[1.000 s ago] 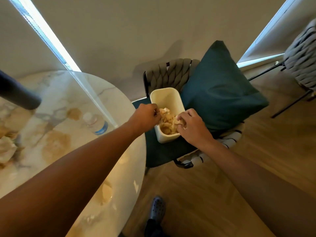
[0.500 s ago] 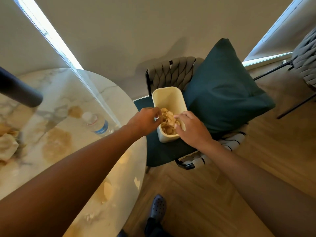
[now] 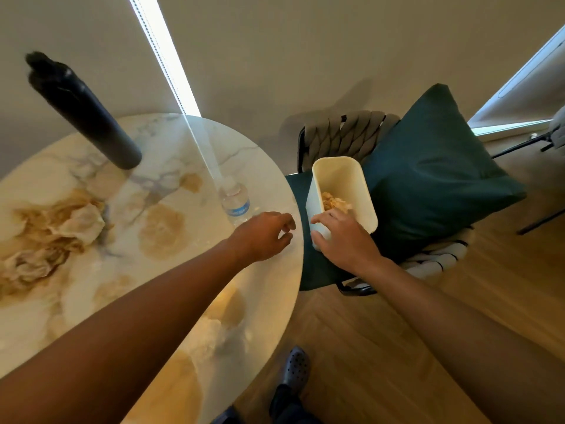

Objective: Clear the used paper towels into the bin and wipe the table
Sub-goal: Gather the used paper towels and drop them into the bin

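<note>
Glossy marble-look table (image 3: 171, 166), crumpled stained paper towels (image 3: 61, 234), smooth cream plastic bin (image 3: 363, 191), wood floor (image 3: 382, 347).

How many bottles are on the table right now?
2. A tall dark bottle stands at the far side of the marble table. A small clear water bottle stands near the right edge, just beyond the left hand. None looks hidden.

I see a round marble-patterned desk (image 3: 171, 166) filling the left of the view, marked with brown stains. On it, far left, stands a tall dark bottle (image 3: 82, 108). A heap of crumpled, stained paper towels (image 3: 52, 237) lies at the left edge. A clear water bottle (image 3: 234, 201) stands near the right rim. To the right, a chair (image 3: 345, 139) carries a cream bin (image 3: 342, 191) and a dark green cushion (image 3: 437, 166). Below is wooden floor (image 3: 382, 347).
</note>
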{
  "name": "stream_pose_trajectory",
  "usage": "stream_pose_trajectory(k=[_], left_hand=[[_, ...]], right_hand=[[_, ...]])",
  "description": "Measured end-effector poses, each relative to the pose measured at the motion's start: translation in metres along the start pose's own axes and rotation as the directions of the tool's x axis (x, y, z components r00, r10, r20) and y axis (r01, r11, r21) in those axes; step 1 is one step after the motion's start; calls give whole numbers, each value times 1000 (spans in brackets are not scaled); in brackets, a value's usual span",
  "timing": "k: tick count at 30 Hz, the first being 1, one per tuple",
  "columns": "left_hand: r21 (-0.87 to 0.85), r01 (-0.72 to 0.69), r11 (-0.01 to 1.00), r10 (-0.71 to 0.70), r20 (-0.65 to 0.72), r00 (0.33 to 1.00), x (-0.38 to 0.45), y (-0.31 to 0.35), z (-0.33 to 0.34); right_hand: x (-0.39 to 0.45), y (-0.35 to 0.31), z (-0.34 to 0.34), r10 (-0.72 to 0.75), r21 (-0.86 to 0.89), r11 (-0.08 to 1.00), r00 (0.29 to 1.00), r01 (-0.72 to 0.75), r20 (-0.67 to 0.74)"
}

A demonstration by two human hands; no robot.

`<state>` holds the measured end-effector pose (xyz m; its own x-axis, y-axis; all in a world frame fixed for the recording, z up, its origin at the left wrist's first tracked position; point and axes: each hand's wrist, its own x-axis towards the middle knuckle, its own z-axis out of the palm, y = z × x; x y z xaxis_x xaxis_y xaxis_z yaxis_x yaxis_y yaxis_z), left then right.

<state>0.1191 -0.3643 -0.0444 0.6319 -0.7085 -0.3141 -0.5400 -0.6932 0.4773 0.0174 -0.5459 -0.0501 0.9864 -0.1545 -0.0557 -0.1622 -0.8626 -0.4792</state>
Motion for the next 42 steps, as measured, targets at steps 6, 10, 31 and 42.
stream_pose_trajectory(k=[6, 10, 31, 42], left_hand=[[42, 24, 999, -22, -41, 999, -64, -43, -15], [71, 59, 996, -53, -77, 996, -107, -73, -22], [-21, 406, 914, -392, -302, 869, -319, -251, -49], [-115, 492, 863, -498, -351, 793, -350, -319, -50]], right_hand=[[-6, -59, 24, -85, 18, 996, 996, 85, 40], [-8, -98, 42, -129, 12, 992, 990, 129, 57], [15, -301, 134, -447, 31, 893, 876, 449, 181], [42, -369, 192, -509, 50, 856, 824, 514, 249]])
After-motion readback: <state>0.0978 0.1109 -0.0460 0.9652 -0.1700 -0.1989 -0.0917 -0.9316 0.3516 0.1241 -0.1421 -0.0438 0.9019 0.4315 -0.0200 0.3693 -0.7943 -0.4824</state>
